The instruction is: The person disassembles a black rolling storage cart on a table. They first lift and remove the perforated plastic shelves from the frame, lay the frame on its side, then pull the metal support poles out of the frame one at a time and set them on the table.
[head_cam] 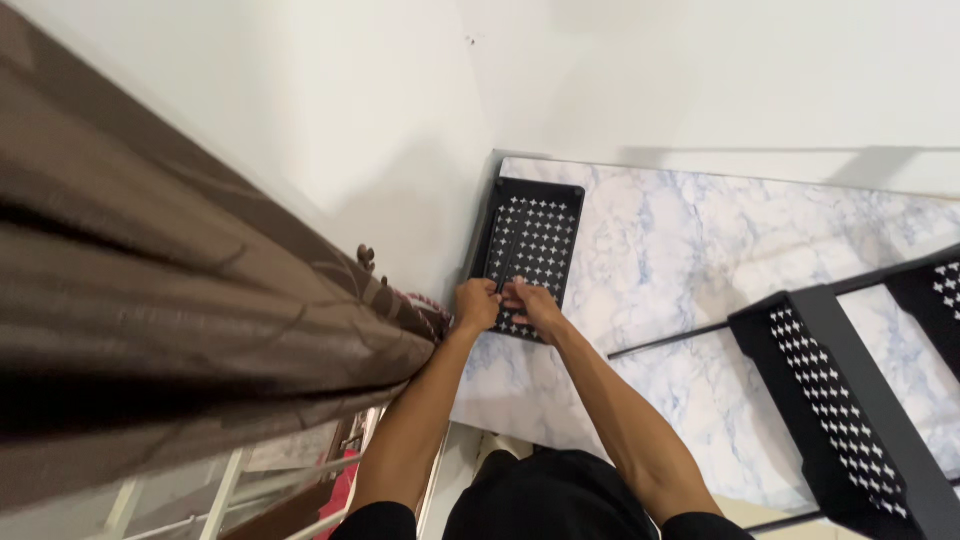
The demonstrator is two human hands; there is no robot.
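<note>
At the far left of the frame we see a brown striped curtain [170, 300] filling most of that side, with a white metal frame [235, 490] showing beneath it at the lower left. Just right of the curtain's edge, near the centre of the picture, our left hand [476, 304] is curled into a loose fist at the near left corner of a black perforated tray [533, 240]. Whether it actually pinches the rim, we cannot tell. Right beside it, almost touching, our right hand [534, 305] rests on the tray's near edge with fingers bent narrow over the holes. The tray itself lies flat on the marble-patterned floor [680, 260], stretching away from both hands toward the white wall [700, 70] at the top. At the right of the frame stands a black rack [850, 400] with a similar perforated shelf, well apart from the hands.
</note>
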